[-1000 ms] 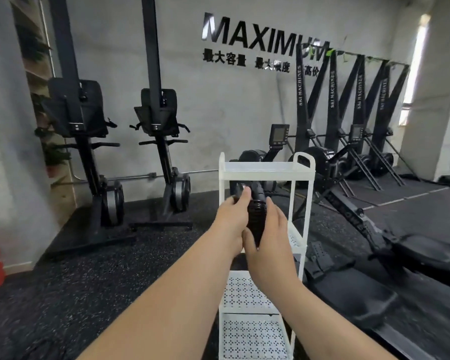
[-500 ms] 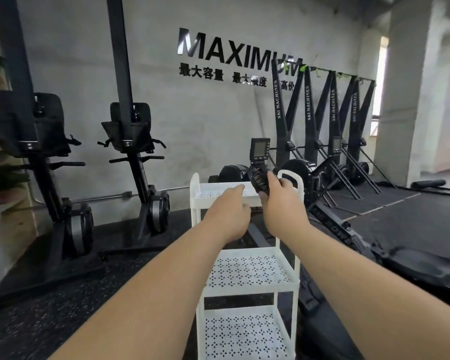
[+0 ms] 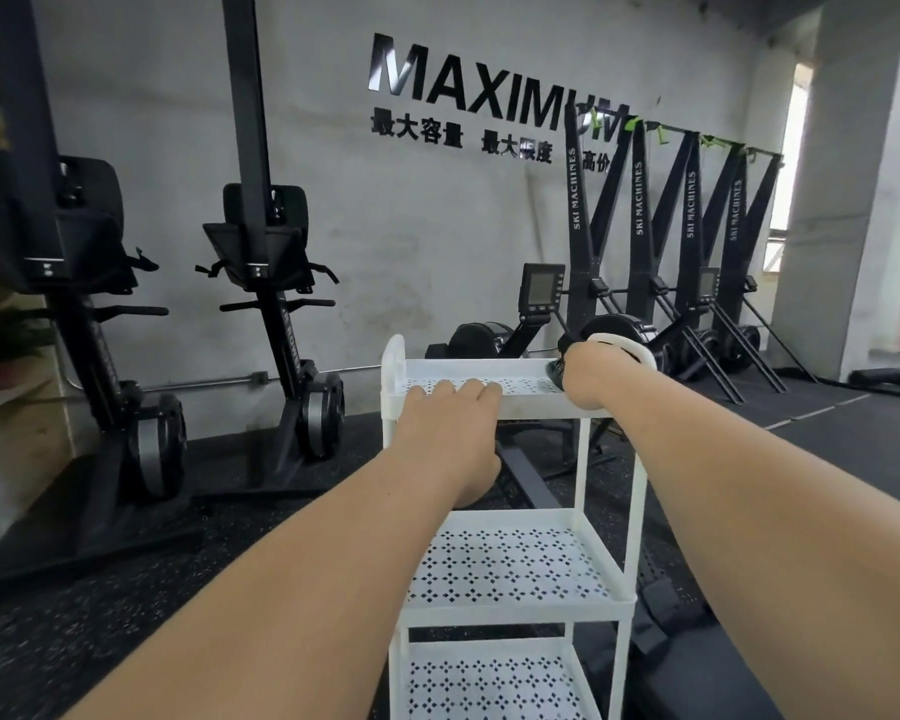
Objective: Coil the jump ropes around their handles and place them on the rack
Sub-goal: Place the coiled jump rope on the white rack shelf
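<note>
A white three-tier rack [image 3: 520,602] with perforated shelves stands in front of me. My right hand [image 3: 591,376] holds the black coiled jump rope [image 3: 558,370] down at the right end of the top shelf; only a small part of the rope shows past my fingers. My left hand [image 3: 450,423] grips the front rim of the top shelf, fingers curled over the edge onto the shelf, thumb below.
Two black ski machines [image 3: 276,314] stand left against the grey wall. A rowing machine [image 3: 515,335] sits behind the rack, with several more ski machines [image 3: 687,241] at the right. The rower's rail [image 3: 661,605] runs along the dark rubber floor right of the rack.
My right hand has lowered the coiled rope onto the top shelf's right end. My left hand let go of the rope and now grips the shelf's front rim. The camera has come closer.
</note>
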`<action>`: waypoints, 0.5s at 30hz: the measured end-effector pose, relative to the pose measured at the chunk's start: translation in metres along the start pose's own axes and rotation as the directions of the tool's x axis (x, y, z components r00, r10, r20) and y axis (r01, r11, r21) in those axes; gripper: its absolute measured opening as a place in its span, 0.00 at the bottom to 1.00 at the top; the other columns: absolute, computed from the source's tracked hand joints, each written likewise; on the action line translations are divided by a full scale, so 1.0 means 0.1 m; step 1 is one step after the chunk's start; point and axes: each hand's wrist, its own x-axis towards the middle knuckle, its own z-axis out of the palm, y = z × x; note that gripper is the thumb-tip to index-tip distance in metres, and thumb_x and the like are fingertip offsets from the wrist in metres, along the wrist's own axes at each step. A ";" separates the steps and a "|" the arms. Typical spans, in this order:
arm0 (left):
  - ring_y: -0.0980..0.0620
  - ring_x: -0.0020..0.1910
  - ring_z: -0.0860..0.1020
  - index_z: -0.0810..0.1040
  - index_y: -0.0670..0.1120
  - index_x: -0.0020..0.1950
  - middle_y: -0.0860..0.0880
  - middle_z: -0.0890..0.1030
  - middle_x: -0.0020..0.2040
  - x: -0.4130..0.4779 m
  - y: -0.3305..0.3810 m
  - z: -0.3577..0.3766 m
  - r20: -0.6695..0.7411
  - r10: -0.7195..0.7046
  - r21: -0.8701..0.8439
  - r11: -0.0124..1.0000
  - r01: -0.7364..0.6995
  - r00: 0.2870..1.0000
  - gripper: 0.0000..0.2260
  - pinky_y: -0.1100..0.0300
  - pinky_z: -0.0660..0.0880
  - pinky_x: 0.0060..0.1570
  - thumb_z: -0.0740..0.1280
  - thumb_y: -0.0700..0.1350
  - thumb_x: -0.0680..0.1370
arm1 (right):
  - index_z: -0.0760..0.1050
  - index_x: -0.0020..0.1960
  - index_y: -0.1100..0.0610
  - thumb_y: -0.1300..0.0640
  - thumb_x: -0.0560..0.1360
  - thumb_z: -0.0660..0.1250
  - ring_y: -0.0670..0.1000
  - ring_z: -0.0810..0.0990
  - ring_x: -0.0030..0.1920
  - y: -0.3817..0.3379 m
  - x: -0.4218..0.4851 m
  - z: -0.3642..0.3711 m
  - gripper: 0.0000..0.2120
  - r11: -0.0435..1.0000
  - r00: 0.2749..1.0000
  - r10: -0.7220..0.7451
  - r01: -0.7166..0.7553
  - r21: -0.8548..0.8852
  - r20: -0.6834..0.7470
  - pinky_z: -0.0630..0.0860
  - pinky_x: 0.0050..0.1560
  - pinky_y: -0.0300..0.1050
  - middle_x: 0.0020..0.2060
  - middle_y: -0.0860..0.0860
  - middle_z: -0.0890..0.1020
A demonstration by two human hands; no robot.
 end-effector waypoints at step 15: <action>0.43 0.87 0.47 0.44 0.44 0.88 0.45 0.48 0.88 -0.29 0.02 -0.13 0.021 0.052 0.036 0.998 -0.053 0.998 0.41 0.42 0.47 0.85 0.66 0.52 0.83 | 0.68 0.77 0.54 0.56 0.77 0.56 0.66 0.64 0.74 -0.08 -0.30 0.19 0.28 0.984 0.993 0.083 -0.069 0.162 -0.080 0.66 0.72 0.67 0.77 0.63 0.65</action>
